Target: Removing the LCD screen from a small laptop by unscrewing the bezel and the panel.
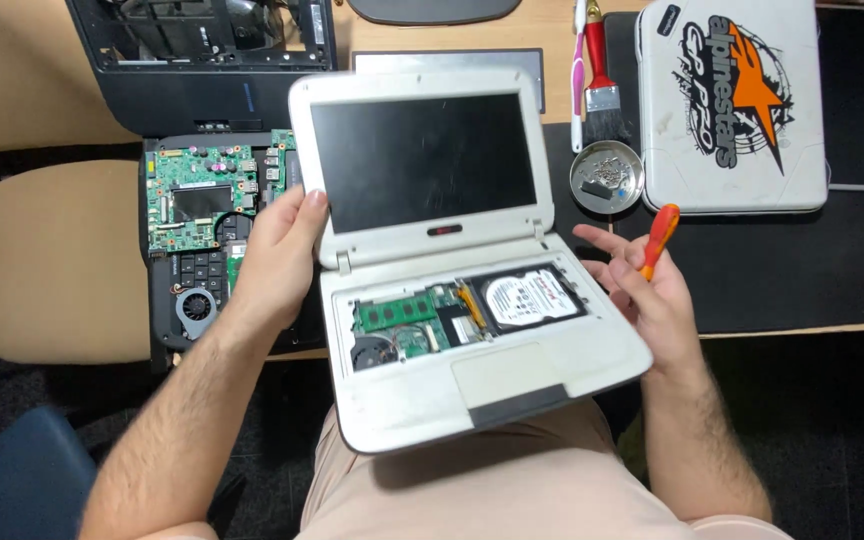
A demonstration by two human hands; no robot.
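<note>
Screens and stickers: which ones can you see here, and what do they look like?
Laptop screen: centre, on the white laptop steadied by the left hand; dark, off, rectangular.
Sticker: top right, on the white case; black and orange.

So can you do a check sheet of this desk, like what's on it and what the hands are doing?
Surface: wooden desk, partly under a black mat.
Job's things: white laptop open on the lap, keyboard off, green memory stick and silver hard drive showing.
Clutter: black laptop with bare green board, round metal dish of screws, red-handled brush, white hard case.
Grips: left hand holds the screen's edge; right hand holds an orange screwdriver.
Cables: nothing seen.
Surroundings: beige stool, blue seat.
</note>
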